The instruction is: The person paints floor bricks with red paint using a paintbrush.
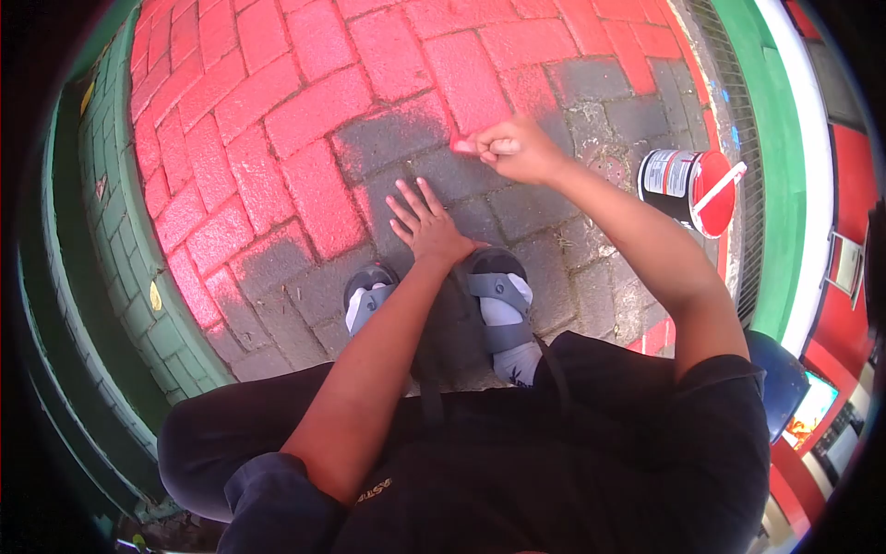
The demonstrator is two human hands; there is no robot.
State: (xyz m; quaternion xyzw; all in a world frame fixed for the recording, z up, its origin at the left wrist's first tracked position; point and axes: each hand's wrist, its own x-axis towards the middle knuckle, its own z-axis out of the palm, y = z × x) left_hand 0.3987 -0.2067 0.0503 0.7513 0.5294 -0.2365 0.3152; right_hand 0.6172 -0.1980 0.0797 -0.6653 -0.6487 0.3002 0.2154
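Observation:
My left hand (429, 226) rests palm down with its fingers spread, over unpainted grey pavers (397, 138) just ahead of my feet. Farther forward and to the right, my right hand (524, 152) is closed around what looks like a paintbrush (464, 146). Only its pale, pink-tinged end shows, low over the border between red paint and grey paver; the fingers hide the rest. Bright red paint (323, 194) coats the pavers ahead and to the left, with ragged, thin edges near my hands.
A paint can (672, 175) lies to the right, its red opening facing right, with a white stick (720, 187) across it. My sandalled feet (498, 295) are close behind my left hand. A green kerb (152, 249) borders the left; a drain grate (746, 111) runs along the right.

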